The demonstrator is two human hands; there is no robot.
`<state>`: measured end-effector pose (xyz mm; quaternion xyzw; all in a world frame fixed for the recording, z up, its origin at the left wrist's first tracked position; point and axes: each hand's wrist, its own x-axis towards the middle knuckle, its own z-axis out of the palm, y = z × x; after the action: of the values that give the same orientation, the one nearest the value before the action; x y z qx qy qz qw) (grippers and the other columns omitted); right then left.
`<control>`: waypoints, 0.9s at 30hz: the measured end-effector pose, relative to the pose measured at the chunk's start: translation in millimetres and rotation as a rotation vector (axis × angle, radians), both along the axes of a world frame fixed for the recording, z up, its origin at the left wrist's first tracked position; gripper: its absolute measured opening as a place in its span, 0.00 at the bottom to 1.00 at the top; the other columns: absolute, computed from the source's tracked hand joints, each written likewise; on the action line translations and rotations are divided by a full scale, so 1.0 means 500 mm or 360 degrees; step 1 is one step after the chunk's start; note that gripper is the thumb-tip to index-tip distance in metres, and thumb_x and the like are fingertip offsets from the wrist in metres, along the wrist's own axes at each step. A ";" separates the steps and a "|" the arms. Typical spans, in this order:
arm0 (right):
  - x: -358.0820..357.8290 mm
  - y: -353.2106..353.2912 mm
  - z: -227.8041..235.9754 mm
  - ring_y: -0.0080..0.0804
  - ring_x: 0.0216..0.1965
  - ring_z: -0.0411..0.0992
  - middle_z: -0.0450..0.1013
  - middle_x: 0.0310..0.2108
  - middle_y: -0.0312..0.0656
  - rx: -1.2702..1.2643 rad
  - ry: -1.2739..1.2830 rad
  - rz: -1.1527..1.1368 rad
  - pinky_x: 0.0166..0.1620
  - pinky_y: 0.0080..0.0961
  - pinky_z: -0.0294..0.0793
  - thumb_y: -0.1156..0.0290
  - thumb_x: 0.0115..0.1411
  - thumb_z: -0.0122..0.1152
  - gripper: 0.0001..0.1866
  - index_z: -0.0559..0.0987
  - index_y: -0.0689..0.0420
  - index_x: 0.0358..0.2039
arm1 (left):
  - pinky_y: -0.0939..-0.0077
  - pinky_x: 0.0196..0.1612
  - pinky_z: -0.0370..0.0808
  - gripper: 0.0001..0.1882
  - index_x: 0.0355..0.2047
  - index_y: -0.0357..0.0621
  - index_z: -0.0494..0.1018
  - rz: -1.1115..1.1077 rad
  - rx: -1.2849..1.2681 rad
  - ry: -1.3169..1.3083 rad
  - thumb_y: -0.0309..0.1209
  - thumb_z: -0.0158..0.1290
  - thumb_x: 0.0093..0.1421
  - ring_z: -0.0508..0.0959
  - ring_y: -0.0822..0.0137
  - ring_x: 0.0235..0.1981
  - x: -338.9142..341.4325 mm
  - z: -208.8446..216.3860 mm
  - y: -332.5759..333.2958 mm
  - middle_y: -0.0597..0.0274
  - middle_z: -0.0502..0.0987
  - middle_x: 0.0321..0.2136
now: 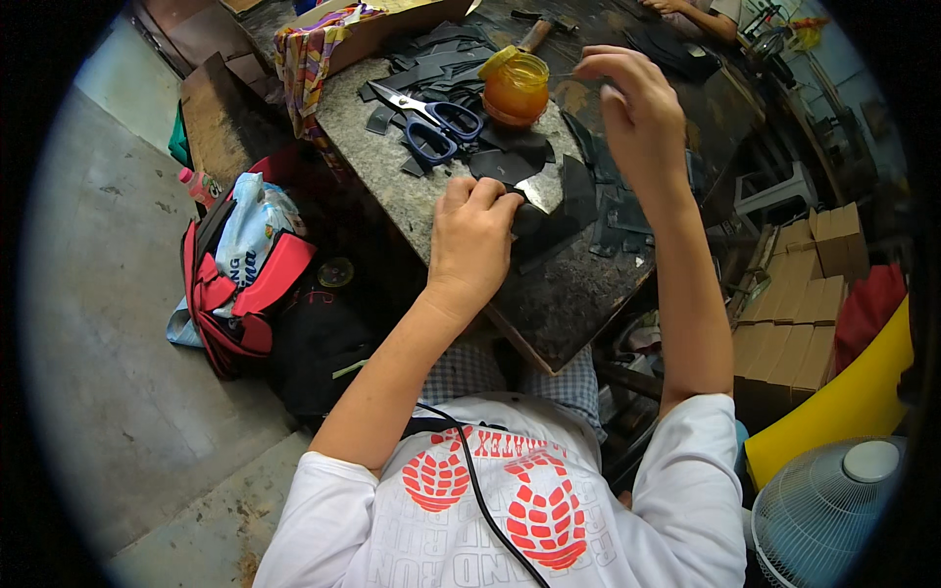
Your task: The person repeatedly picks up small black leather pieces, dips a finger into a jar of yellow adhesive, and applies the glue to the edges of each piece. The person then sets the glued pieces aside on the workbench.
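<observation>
My left hand (472,230) is closed, its fingertips pressed down at the edge of a dark flat piece (529,220) on the stone slab. Beside those fingertips shows a pale, shiny wedge (541,191), perhaps a blade. My right hand (642,122) is raised just right of an open glass jar (516,90) of orange-amber stuff, its yellow lid tilted at the rim. A thin stick (562,75) runs from the jar toward my right fingers, which are closed around its end. Blue-handled scissors (431,127) lie left of the jar, blades spread.
Black offcuts (446,59) pile behind the scissors on the stone slab (377,181). A hammer (536,34) lies beyond the jar. More dark pieces (619,220) lie at right. Boxes (799,304) and a fan (833,510) stand right; a bag (255,245) sits left. Another person's arm (701,18) shows far right.
</observation>
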<state>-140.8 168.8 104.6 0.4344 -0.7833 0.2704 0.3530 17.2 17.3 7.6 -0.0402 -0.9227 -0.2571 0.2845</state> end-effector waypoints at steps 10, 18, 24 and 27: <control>0.212 0.087 -0.120 0.27 0.45 0.78 0.81 0.41 0.43 -0.0339 -0.1332 0.0172 0.60 0.30 0.69 0.75 0.66 0.56 0.34 0.57 0.58 0.71 | 0.62 0.42 0.71 0.12 0.35 0.49 0.78 0.0148 0.0233 0.0193 0.19 0.59 0.51 0.73 0.57 0.36 0.033 0.021 -0.014 0.63 0.72 0.29; 0.261 0.072 -0.147 0.14 0.29 0.66 0.74 0.31 0.34 -0.0792 -0.1978 0.0524 0.35 0.13 0.65 0.79 0.63 0.61 0.38 0.57 0.57 0.71 | 0.80 0.49 0.73 0.18 0.46 0.35 0.76 -0.0710 0.1687 -0.0516 0.16 0.49 0.54 0.79 0.71 0.43 0.111 0.033 0.001 0.60 0.80 0.41; 0.308 0.082 -0.133 0.13 0.30 0.67 0.70 0.30 0.31 -0.0742 -0.1996 0.0520 0.34 0.13 0.64 0.82 0.60 0.64 0.37 0.62 0.59 0.68 | 0.74 0.50 0.77 0.25 0.52 0.30 0.73 -0.0892 0.2586 -0.0975 0.43 0.47 0.68 0.82 0.67 0.44 0.118 0.030 -0.011 0.54 0.82 0.41; 0.323 0.082 -0.137 0.12 0.32 0.68 0.75 0.36 0.33 -0.0509 -0.1769 0.0528 0.34 0.13 0.66 0.83 0.59 0.66 0.37 0.63 0.61 0.67 | 0.82 0.44 0.78 0.14 0.48 0.32 0.76 -0.0780 0.1943 -0.1054 0.25 0.58 0.64 0.82 0.74 0.39 0.119 0.029 0.008 0.60 0.82 0.38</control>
<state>20.8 209.9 36.1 0.2860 -0.7219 0.6229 -0.0953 76.8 21.0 21.9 0.0002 -0.6173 -0.7799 -0.1030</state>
